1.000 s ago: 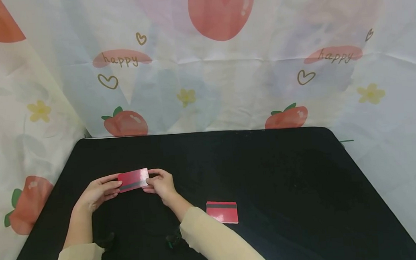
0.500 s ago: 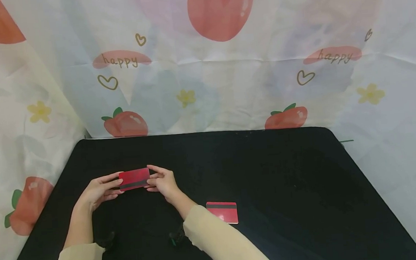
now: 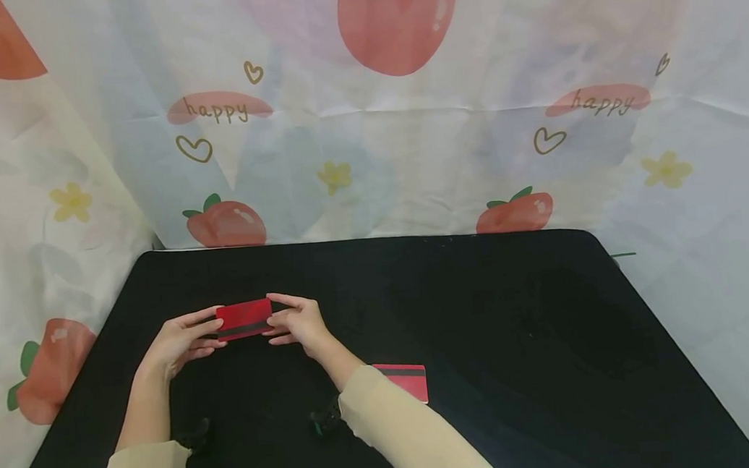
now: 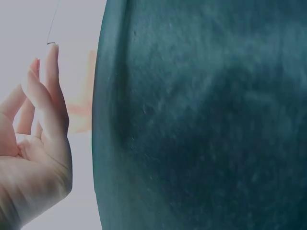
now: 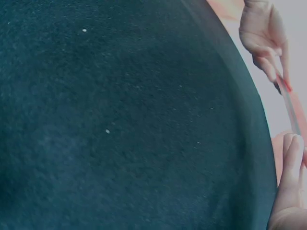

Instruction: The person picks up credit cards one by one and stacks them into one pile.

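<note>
A red card with a dark stripe (image 3: 243, 316) is held up over the left part of the black table. My left hand (image 3: 182, 343) pinches its left end between thumb and fingers. At the right end my right hand (image 3: 303, 326) grips the card, its index finger stretched along the upper corner. The right wrist view shows the card (image 5: 289, 108) nearly edge-on between both hands. Only a thin edge tops the fingers of the left hand (image 4: 45, 115) in the left wrist view. A second red striped card (image 3: 412, 383) lies flat on the table, partly hidden by my right sleeve.
The black table (image 3: 517, 311) reaches back to a patterned cloth (image 3: 408, 159) hung behind and at the sides. Small dark devices sit under both wrists, one by the left wrist (image 3: 196, 435) and one by the right wrist (image 3: 325, 417).
The held card has shifted slightly right and up, and its glare has faded to plain red. My right forearm has moved right, covering more of the card on the table.
</note>
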Available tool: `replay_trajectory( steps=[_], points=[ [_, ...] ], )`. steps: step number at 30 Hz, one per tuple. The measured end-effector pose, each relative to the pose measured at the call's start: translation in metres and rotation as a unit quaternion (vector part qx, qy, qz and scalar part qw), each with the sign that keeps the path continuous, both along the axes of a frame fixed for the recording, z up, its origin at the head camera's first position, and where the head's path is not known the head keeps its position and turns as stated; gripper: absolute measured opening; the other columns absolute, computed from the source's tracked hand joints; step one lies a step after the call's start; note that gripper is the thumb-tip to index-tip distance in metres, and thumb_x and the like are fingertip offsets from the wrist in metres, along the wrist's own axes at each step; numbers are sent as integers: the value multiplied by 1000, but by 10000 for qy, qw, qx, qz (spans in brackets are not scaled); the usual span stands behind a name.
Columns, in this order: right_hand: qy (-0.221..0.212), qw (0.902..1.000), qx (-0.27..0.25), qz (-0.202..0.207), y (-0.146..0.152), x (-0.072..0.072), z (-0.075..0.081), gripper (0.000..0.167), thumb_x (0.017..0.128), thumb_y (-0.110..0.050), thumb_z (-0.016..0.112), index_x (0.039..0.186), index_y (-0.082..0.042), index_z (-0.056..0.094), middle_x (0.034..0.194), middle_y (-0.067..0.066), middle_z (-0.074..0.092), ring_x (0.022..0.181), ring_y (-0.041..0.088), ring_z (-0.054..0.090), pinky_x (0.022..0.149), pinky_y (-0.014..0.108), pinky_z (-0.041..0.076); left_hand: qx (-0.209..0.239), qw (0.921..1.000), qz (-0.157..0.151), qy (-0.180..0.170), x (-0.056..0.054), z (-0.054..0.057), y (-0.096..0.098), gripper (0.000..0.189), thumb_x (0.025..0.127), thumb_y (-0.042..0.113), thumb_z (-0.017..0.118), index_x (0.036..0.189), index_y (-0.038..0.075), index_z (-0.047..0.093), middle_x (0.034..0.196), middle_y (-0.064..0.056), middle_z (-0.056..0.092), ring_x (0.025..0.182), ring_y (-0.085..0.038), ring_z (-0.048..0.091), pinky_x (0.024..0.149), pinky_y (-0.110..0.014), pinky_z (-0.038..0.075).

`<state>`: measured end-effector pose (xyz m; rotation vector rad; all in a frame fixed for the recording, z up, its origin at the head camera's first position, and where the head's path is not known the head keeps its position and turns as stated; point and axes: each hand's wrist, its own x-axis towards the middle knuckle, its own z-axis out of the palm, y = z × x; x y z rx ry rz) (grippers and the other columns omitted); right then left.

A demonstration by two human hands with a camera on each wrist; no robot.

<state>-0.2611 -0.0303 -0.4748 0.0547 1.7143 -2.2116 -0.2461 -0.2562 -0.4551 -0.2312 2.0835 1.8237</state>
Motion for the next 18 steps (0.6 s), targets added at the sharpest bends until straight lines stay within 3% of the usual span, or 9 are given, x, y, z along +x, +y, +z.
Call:
replay_trajectory(
  steps=[7, 14, 18],
  points=[
    [-141, 9999, -45, -30, 9, 3, 8, 42, 81, 4, 61, 120, -10, 61, 85, 19, 69, 70, 28, 68, 59, 38, 56, 53, 10000, 67, 20, 3, 7, 10, 69, 82, 30, 68, 138, 3, 37, 97, 3, 63, 72, -15, 68, 66, -23, 55],
    [-181, 9998, 71, -11, 21, 10, 14, 43, 80, 5, 61, 121, -9, 60, 90, 25, 66, 68, 27, 68, 59, 38, 56, -56, 9999, 90, 54, 9, 6, 22, 70, 83, 32, 67, 139, 3, 36, 114, -10, 57, 72, -15, 68, 67, -23, 55],
    [-177, 9998, 123, -29, 30, 14, 17, 43, 80, 4, 61, 121, -8, 60, 90, 26, 66, 69, 27, 68, 58, 38, 56, -41, 9999, 88, 70, 11, 7, 30, 69, 82, 32, 67, 138, 3, 37, 113, -10, 58, 72, -15, 68, 67, -23, 55]
  ],
)
